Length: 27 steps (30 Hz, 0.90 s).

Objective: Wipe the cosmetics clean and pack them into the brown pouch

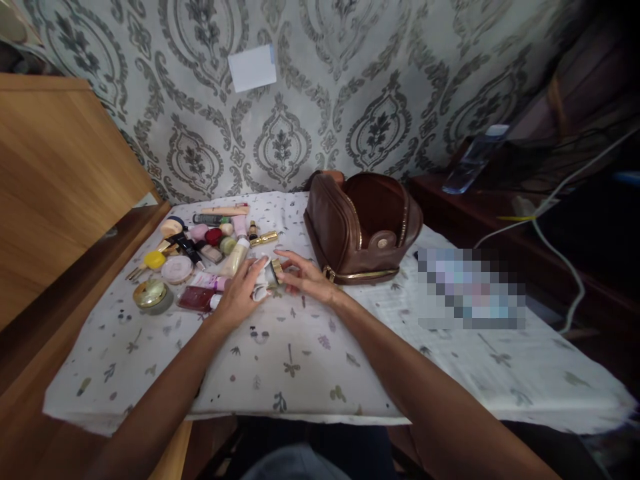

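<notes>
My left hand (pixel 241 288) is closed around a crumpled white tissue (pixel 261 275), which is pressed against a small glass cosmetic bottle (pixel 271 275) with a gold cap. On the other side, the fingers of my right hand (pixel 311 280) close on the gold cap (pixel 277 268). Close to my left hand lie a cream-coloured tube (pixel 235 258) and a flat dark red pouch-like pack (pixel 196 299). A gold lipstick tube (pixel 265 238) lies just beyond the bottle. The bottle's lower part is partly hidden by fingers and tissue.
Several cosmetics lie at the left, among them a gold compact (pixel 150 294) and a round pink compact (pixel 177 270). An unzipped brown leather bag (pixel 330 230) stands behind my right hand. A blurred-out flat object (pixel 470 290) lies right. Beyond are a clear bottle (pixel 473 163) and a white cable (pixel 570 277).
</notes>
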Available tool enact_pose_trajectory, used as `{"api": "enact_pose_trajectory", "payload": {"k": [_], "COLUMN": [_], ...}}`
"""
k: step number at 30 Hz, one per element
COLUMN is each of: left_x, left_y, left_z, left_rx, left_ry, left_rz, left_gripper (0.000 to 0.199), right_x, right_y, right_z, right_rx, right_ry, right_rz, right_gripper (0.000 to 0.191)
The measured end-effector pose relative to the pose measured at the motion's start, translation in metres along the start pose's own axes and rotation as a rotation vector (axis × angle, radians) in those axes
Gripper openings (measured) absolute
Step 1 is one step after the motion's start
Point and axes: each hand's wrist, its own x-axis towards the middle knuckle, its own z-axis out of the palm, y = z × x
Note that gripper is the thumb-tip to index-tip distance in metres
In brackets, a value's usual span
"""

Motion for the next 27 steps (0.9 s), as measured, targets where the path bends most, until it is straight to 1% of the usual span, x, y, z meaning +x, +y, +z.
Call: {"api": "enact_pose_trajectory", "payload": {"k": [5, 9, 11, 15, 18, 19, 22, 25, 27], "left_x": [0.002, 0.002, 0.003, 0.003, -0.002, -0.003, -0.005, -0.004, -0.003], "left_y": [0.001, 0.004, 0.004, 0.003, -0.001, -0.003, -0.012, -0.018, -0.019], "left_z": [-0.004, -0.003, -0.002, 0.0, 0.002, 0.003, 0.01, 0.017, 0.019], "left_rx": [-0.042, -0.046, -0.044, -0.018, 0.013, 0.027, 0.055, 0.064, 0.071], "left_ry": [0.02, 0.053, 0.055, 0.033, 0.032, 0.053, 0.087, 0.133, 0.162], "left_rz": [0.091, 0.119, 0.104, 0.057, 0.047, 0.05, 0.084, 0.138, 0.16], "left_gripper": [0.054, 0.044, 0.046, 0.057, 0.061, 0.06, 0.057, 0.058, 0.057], "right_x": [0.004, 0.006, 0.006, 0.003, -0.003, -0.004, -0.006, -0.007, -0.008], "right_y": [0.006, 0.01, 0.011, 0.01, 0.004, 0.002, -0.003, -0.006, -0.008], "right_z": [0.003, 0.004, 0.003, 0.003, 0.006, 0.007, 0.01, 0.011, 0.013], "right_rx": [-0.091, -0.142, -0.109, -0.024, 0.039, 0.047, 0.044, -0.07, -0.147], "right_ry": [0.074, 0.103, 0.103, 0.079, 0.039, 0.029, 0.052, 0.094, 0.127], "right_rz": [-0.063, -0.048, -0.054, -0.081, -0.048, -0.03, 0.011, 0.097, 0.115], "right_gripper": [0.048, 0.045, 0.049, 0.066, 0.077, 0.077, 0.067, 0.056, 0.05]}}
